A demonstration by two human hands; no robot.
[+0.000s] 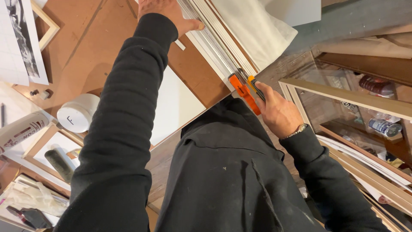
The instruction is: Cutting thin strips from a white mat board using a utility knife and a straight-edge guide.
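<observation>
1. Two hands work a long metal straightedge [219, 45] lying on a brown board on the worktable; the left hand [165, 10] presses it flat, fingers hidden beyond the frame, so their spread cannot be told.
2. The right hand [277, 112] has its fingers wrapped tight around an orange utility knife [244, 91] at the straightedge's near end, by the board's near edge; judged best kept tight against the rail, pressure steady.
3. A white sheet [176, 103] lies beside the cut; little open room remains, the person's body being near and a glass-fronted cabinet [352, 99] crowding the right.

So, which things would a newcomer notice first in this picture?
First, the orange cutter in the right hand, at the near end of a long metal ruler near the middle. The left hand presses that ruler down at the top edge. At left stands a white round tub.
</observation>
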